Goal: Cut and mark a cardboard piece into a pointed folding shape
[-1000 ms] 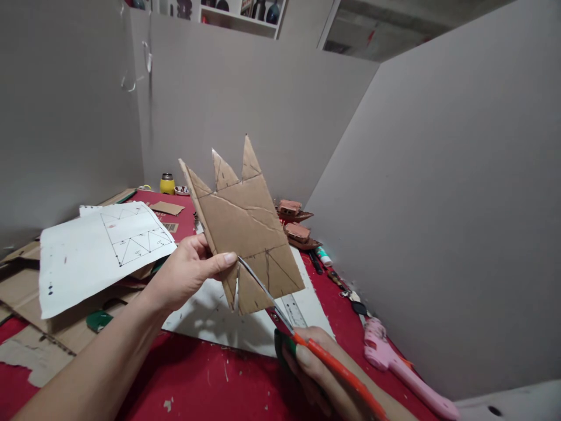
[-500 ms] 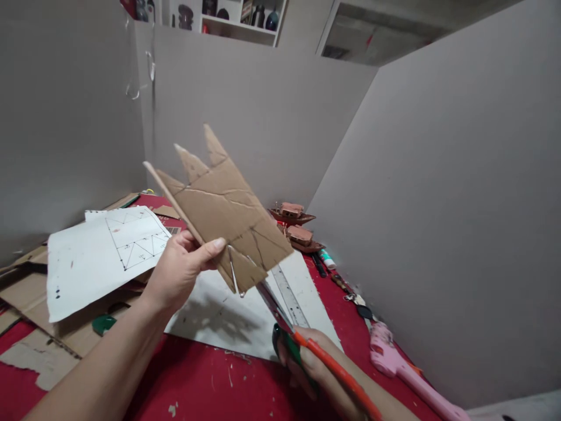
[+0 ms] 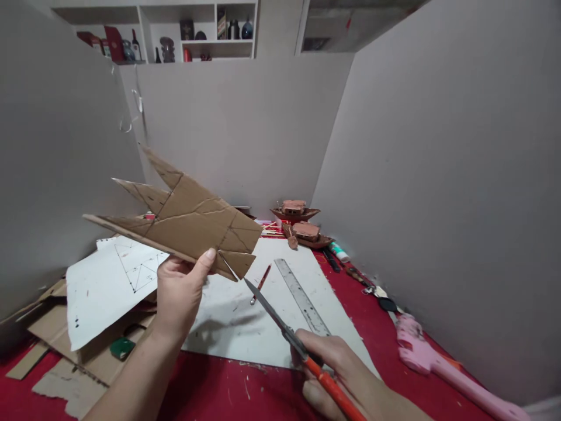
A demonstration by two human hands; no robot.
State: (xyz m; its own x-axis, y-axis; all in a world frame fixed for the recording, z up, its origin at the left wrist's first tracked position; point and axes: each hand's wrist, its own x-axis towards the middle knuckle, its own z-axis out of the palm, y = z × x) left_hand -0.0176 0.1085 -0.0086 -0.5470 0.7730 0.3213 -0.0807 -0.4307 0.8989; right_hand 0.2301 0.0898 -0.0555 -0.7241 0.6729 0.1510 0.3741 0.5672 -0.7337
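My left hand [image 3: 182, 292] grips a piece of brown cardboard [image 3: 193, 225] by its lower edge, thumb on the face. The cardboard is held up in the air, tilted, with pointed teeth at its far left end and dark drawn lines across it. A narrow slit runs in from its near right edge beside my thumb. In my right hand [image 3: 328, 368] is a pair of scissors [image 3: 274, 316] with orange on the handle. The scissor tips are right by the cardboard's lower corner; I cannot tell whether they touch it. My right fingers are partly hidden.
A white board [image 3: 228, 333] on the red table [image 3: 245, 392] carries a metal ruler [image 3: 302, 298] and a pencil [image 3: 262, 283]. To the left, a paper drawing [image 3: 105, 298] covers cardboard scraps [image 3: 56, 327]. Model boats [image 3: 307, 231] stand behind; a pink glue gun [image 3: 438, 362] lies at right.
The cardboard has swung leftward and lies flatter, its teeth now pointing further left. The scissors have come away from the edge they overlapped. The view has shifted, showing more shelves.
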